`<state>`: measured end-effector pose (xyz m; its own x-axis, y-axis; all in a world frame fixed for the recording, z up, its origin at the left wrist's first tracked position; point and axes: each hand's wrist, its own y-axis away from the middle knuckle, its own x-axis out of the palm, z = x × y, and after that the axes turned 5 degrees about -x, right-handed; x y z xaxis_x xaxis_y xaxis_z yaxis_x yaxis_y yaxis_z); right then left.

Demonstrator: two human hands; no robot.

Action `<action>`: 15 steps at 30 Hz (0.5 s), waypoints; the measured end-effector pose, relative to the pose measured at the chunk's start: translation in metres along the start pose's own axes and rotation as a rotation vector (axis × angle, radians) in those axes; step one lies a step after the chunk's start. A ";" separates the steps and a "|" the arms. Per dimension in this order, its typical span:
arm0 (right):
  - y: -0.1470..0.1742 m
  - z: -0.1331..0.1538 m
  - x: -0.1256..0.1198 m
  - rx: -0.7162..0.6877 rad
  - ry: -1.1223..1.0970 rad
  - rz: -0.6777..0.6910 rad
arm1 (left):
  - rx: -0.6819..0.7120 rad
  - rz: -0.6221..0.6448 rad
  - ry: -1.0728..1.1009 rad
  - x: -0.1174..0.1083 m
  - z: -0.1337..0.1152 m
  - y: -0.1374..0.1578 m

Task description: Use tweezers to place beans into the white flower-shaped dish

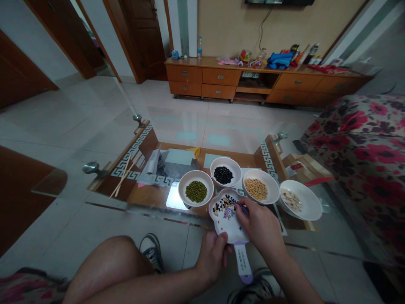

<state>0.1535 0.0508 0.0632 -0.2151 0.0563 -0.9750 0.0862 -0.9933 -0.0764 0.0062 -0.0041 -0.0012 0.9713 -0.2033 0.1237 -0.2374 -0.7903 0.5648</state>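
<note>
A white scalloped dish with a handle (pixel 228 223) sits at the table's near edge, holding a mix of dark beans, yellow beans and pale bits. My left hand (pixel 212 254) is closed on its left rim, thumb on top. Over the dish's right side, my right hand (pixel 261 223) pinches a thin dark tool (pixel 242 207), whose tip is close to the beans; its exact kind is too small to make out. Just beyond the dish stand white bowls of green mung beans (pixel 196 191), black beans (pixel 223 175) and yellow soybeans (pixel 256 189). Farther right, another bowl holds pale flat pieces (pixel 291 200).
Everything stands on a glass-topped table (pixel 186 137) with metal knobs. Chopsticks (pixel 123 179) lie at its left, and a brown paper bag (pixel 308 166) is at the right. A flowered cover (pixel 363 156) hangs beside it. A wooden cabinet (pixel 221 77) runs along the far wall.
</note>
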 end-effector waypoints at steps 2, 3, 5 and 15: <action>0.000 0.000 0.000 -0.004 0.002 -0.003 | 0.003 -0.006 -0.004 0.000 0.000 0.000; 0.000 0.000 -0.001 -0.008 0.003 -0.007 | 0.005 -0.005 -0.007 0.000 0.000 0.000; -0.001 0.001 -0.001 -0.015 0.006 -0.012 | 0.007 -0.003 -0.010 0.000 0.000 0.000; 0.002 0.001 -0.004 0.004 -0.038 -0.080 | -0.006 -0.012 -0.021 0.000 -0.005 0.002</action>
<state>0.1534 0.0483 0.0666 -0.2580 0.1319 -0.9571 0.0637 -0.9862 -0.1531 0.0060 -0.0031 0.0041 0.9734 -0.2061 0.1002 -0.2259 -0.7895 0.5706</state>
